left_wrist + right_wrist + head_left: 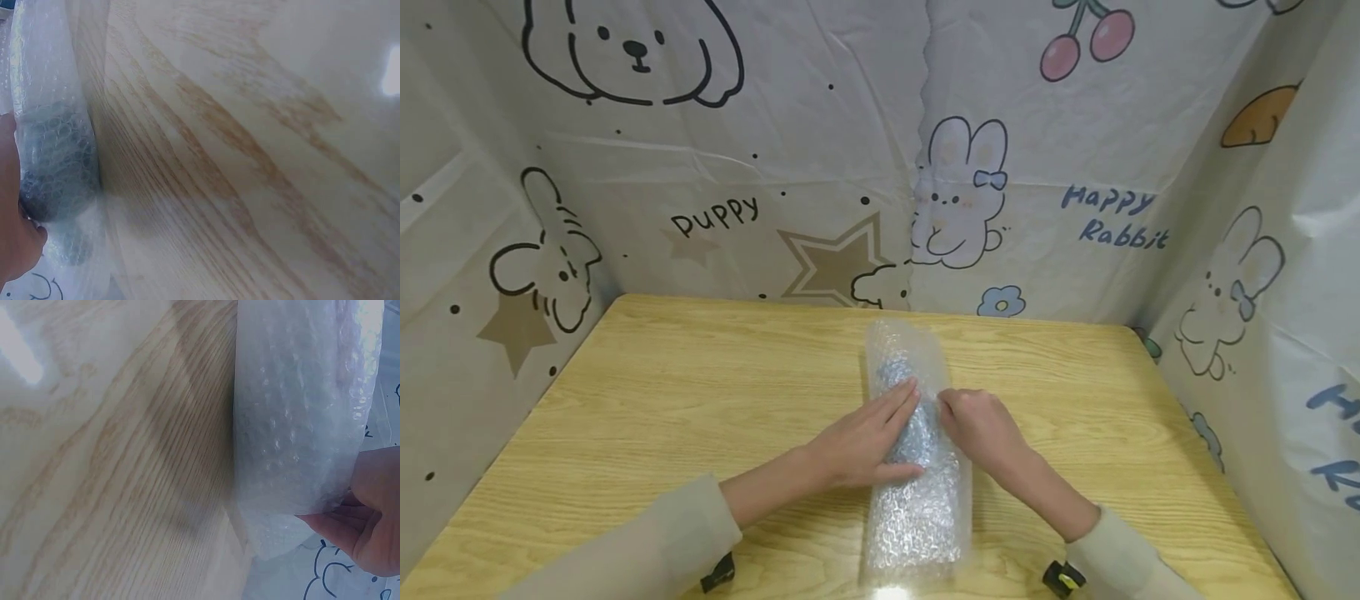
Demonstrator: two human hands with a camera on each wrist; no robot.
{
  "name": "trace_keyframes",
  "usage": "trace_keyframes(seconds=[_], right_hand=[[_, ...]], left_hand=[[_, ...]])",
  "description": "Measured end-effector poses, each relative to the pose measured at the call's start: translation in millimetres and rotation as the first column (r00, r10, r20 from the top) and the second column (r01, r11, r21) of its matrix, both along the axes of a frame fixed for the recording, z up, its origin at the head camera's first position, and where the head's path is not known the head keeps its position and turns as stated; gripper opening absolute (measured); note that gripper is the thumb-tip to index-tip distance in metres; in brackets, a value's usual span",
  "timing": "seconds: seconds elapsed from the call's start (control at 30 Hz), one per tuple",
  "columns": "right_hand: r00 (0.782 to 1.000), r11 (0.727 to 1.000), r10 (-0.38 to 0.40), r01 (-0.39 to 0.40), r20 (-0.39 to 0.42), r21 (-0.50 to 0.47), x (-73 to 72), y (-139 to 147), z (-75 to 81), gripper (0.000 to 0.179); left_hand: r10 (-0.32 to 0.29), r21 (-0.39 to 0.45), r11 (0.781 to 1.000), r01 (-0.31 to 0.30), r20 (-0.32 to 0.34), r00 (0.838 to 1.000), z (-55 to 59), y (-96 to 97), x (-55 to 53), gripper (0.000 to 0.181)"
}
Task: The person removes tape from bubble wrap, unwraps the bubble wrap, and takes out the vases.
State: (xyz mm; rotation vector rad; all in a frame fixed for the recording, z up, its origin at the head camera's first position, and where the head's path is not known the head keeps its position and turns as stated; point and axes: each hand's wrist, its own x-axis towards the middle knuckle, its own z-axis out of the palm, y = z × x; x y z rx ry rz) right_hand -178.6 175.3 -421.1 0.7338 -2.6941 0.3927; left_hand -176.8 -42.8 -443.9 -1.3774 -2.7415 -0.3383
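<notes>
A long bundle of clear bubble wrap lies on the table, its length running away from me. Something bluish-grey shows through the layers; its kind is hidden. My left hand rests on top of the bundle with straight fingers and the thumb spread toward me. At the bundle's right side, my right hand pinches the wrap's edge with curled fingers. In the right wrist view, the fingers of that right hand meet the edge of the bubble wrap. A dark shape shows inside the wrap in the left wrist view.
The bundle lies on a wood-grain table. Pale curtains printed with cartoon animals stand behind the table's far edge and along both sides. Bare tabletop lies left and right of the bundle.
</notes>
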Motion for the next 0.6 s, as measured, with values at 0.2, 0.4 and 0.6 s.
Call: trace_keyframes(seconds=[0.2,0.4,0.6], right_hand=[[0.999,1.0,0.014,-0.014,-0.045,0.007,1.4,7,-5.1,0.009],[1.0,1.0,0.0,0.0,-0.011,-0.007,5.0,16,-10.3,0.036],[1.0,1.0,0.011,-0.011,-0.027,0.029,8.9,27,-16.1,0.048]], left_hand=[[0.005,-0.015,1.0,-0.005,0.016,1.0,1.8,1.3,0.3,0.101],[0.009,-0.024,1.0,-0.009,0.001,1.0,1.3,1.7,0.7,0.101],[0.005,-0.006,1.0,-0.005,-0.011,1.0,1.1,1.7,0.8,0.1]])
